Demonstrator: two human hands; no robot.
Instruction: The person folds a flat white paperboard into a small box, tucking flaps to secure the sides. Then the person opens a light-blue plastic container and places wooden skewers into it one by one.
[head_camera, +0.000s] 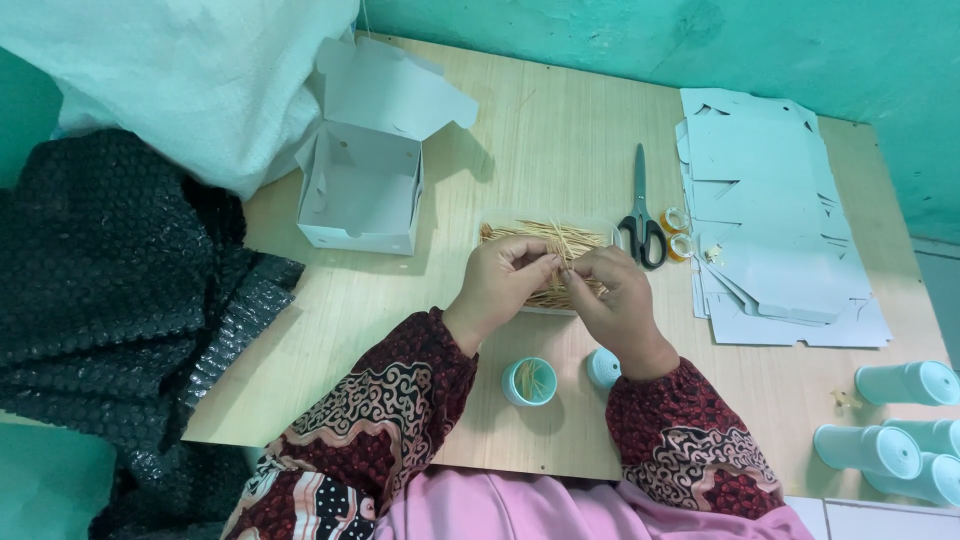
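Note:
My left hand (505, 275) and my right hand (618, 295) meet over a clear tray (610, 228) heaped with thin wooden toothpicks (545, 236). Both hands pinch a small bunch of toothpicks between the fingertips. Just below the hands stands a small open teal round container (529, 381) with some toothpicks upright inside. Its teal lid (602, 368) lies beside it, partly hidden by my right wrist.
An open white cardboard box (362, 190) sits at the left. Black-handled scissors (643, 225) and two small tape rolls (677, 233) lie right of the tray. A stack of flat white box blanks (775, 220) fills the right side. Several teal containers (905, 420) lie at the lower right. Black bubble wrap (110, 290) covers the left.

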